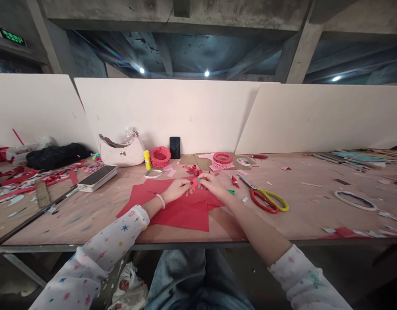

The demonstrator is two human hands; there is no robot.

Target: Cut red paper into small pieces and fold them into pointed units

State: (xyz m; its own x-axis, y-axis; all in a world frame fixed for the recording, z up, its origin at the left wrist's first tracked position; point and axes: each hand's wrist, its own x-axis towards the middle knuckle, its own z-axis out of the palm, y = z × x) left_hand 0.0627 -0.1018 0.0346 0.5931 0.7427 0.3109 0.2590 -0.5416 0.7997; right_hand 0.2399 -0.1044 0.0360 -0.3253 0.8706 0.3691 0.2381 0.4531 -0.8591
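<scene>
Here the left hand (179, 189) and right hand (210, 181) meet, fingertips apparently pinching a small red paper piece (195, 183) between them, just above the flat bright-red paper sheets (185, 217). So small a piece asks for light, even pressure and steady wrists. The sheets stop short of the near rim of the brown-covered desk (301, 215). Right of the right forearm lie red-and-yellow-handled metal scissors (267, 200); beyond them, toward the white oval ring (355, 200), there's roomier surface, scattered with scraps.
</scene>
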